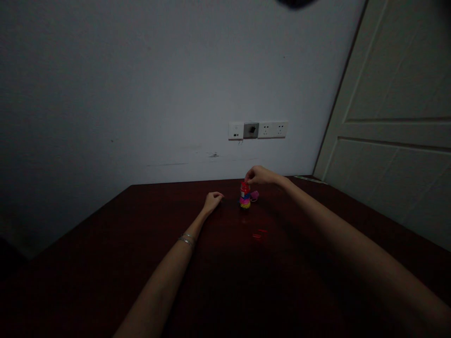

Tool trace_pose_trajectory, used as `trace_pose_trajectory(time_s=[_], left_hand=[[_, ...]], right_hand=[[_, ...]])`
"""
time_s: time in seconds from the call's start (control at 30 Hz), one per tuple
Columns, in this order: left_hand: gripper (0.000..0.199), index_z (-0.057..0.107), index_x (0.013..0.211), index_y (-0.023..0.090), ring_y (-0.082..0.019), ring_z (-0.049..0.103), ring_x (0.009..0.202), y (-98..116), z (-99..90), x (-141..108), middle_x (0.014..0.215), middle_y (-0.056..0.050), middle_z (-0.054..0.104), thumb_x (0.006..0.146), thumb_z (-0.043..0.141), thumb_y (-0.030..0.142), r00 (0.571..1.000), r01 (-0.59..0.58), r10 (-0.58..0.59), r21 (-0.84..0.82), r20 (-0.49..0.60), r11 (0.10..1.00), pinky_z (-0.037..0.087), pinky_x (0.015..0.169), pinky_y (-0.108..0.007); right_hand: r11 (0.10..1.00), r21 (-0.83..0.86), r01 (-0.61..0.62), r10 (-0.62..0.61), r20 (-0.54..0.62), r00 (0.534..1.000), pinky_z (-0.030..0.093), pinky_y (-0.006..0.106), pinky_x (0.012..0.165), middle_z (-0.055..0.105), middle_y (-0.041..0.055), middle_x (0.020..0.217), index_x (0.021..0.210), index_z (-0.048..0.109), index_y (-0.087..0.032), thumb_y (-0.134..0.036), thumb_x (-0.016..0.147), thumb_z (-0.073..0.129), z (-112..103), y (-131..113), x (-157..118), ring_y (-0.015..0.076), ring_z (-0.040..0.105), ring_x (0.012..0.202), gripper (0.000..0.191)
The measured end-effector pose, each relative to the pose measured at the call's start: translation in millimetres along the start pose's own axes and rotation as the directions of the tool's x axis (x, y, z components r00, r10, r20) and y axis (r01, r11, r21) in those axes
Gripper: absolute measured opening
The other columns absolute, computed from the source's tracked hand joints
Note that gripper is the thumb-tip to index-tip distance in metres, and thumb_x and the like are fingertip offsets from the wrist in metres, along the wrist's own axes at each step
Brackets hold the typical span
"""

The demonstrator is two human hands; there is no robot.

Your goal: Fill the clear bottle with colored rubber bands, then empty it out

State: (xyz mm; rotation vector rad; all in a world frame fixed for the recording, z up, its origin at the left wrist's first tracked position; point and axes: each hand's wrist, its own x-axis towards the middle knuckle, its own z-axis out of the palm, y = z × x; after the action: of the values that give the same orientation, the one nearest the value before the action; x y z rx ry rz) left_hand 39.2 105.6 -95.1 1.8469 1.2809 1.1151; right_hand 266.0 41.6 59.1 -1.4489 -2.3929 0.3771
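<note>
A small clear jar (245,195) stands upright on the dark red table, with red, blue, pink and yellow contents in layers. My right hand (260,175) is over its mouth, fingertips pinched together at the red top; whatever they hold is too small to name. Left of the jar and apart from it, my left hand (213,201) rests on the table with its fingers drawn together, and I cannot make out anything in them. Close behind the jar on the right lies a pink lid-like piece (254,195). Several thin red sticks (260,234) lie nearer to me.
The dark red table (105,244) reaches back to a pale wall (158,84). White sockets and a grey switch plate (251,130) are set in the wall above the jar. A panelled door (398,108) stands at the right, with a flat strip (310,179) near the table's back right corner.
</note>
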Motion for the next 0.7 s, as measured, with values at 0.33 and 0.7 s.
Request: trace_pose_trajectory(time_s=[0.33,0.7], left_hand=[[0.022,0.068,0.08,0.011,-0.01,0.053,0.055,3.0,-0.1,-1.6,0.06,-0.002,0.062,0.072,0.048,0.015,1.0,0.021,-0.021,0.017,-0.003,1.0,0.041,0.059,-0.021],[0.023,0.069,0.08,0.011,-0.01,0.053,0.055,-4.6,1.5,3.2,0.059,-0.002,0.061,0.071,0.048,0.014,1.0,0.017,-0.016,0.034,-0.01,0.999,0.042,0.059,-0.021]], right_hand=[[0.99,-0.119,-0.071,0.079,0.061,0.995,0.04,0.021,0.059,0.069,0.0074,0.075,0.082,0.072,-0.01,-0.017,0.068,0.055,1.4,-8.6,4.2,0.0148,0.058,0.069,0.023],[0.987,-0.144,-0.065,0.078,0.08,0.994,0.03,0.022,0.046,0.051,0.0026,0.051,0.063,0.066,-0.008,-0.025,0.076,0.041,11.0,-14.2,-6.3,0.0076,0.037,0.045,0.033]])
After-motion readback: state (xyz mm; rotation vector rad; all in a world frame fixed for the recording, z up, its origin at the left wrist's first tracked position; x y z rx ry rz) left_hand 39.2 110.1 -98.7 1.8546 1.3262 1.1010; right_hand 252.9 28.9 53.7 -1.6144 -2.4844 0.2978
